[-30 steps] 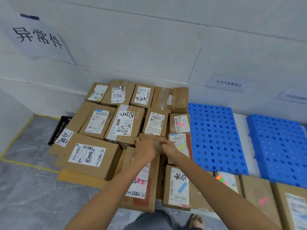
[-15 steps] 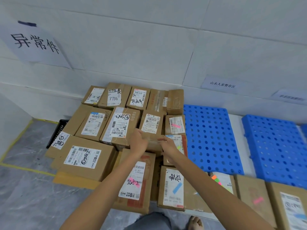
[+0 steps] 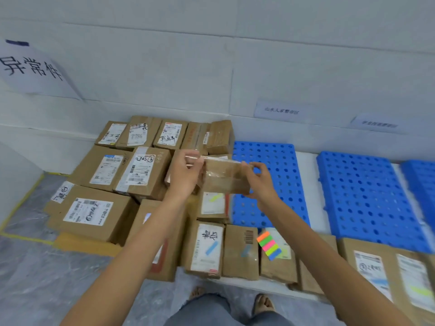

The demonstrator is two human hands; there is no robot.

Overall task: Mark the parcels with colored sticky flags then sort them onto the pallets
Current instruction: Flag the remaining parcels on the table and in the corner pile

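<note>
Both hands hold a small taped cardboard parcel (image 3: 224,176) in the air above the pile, tilted on edge. My left hand (image 3: 186,172) grips its left end and my right hand (image 3: 260,181) grips its right end. Below it lies a parcel with a yellow flag (image 3: 213,203). In front, a parcel (image 3: 207,248) carries a blue flag. A pad of colored sticky flags (image 3: 268,244) rests on a parcel at the near row. An empty blue pallet (image 3: 270,175) lies just right of the held parcel.
Many labelled cardboard parcels (image 3: 91,212) are stacked at left against the white wall. A second blue pallet (image 3: 362,196) lies further right. More parcels (image 3: 388,274) sit at the near right. Paper signs hang on the wall. My feet show at the bottom.
Both hands have lifted the small parcel off the pile and tilted it up. The view has shifted left and down, showing the flag pad.
</note>
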